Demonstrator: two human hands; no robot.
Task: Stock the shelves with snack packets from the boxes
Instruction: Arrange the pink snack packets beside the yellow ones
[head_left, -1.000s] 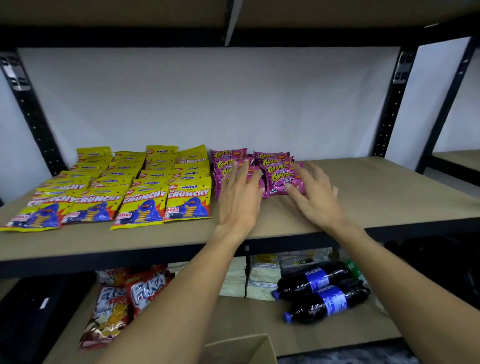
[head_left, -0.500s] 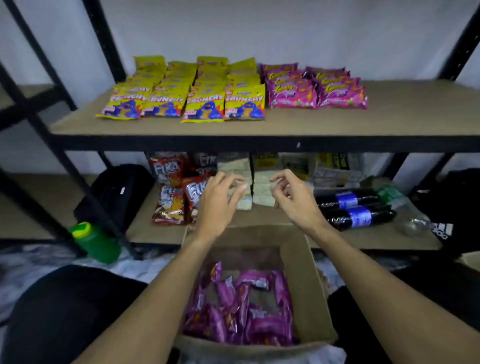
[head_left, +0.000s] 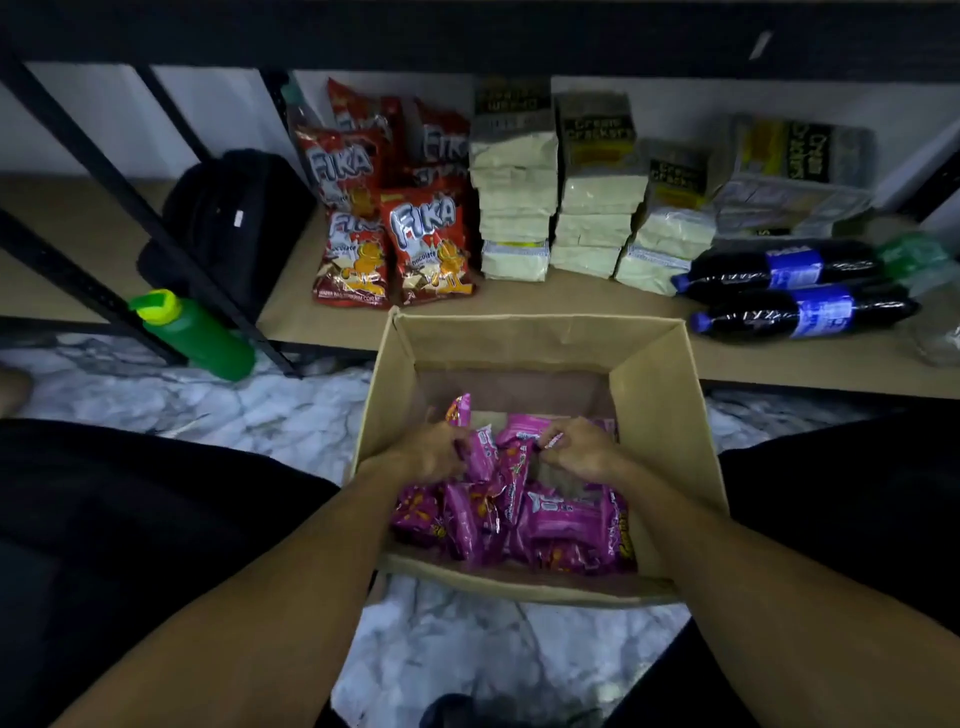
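Observation:
An open cardboard box (head_left: 660, 415) stands on the floor between my knees, against the low shelf's front edge. Inside lie several pink snack packets (head_left: 550, 525). Both my hands are down in the box. My left hand (head_left: 431, 452) curls its fingers round upright pink packets at the left of the pile. My right hand (head_left: 582, 449) pinches the top edge of a pink packet near the middle. The upper shelf with the stocked packets is out of view.
The low shelf (head_left: 571, 301) behind the box holds red Fika bags (head_left: 426, 244), stacked cracker packs (head_left: 597, 208) and two dark cola bottles (head_left: 789, 291). A green bottle (head_left: 192, 332) and a black backpack (head_left: 228, 218) sit left, by the black shelf posts. The floor is marble.
My hands left the upper shelf, came down past the low shelf and went into the box, where they now grip pink packets. The view tilted down with them.

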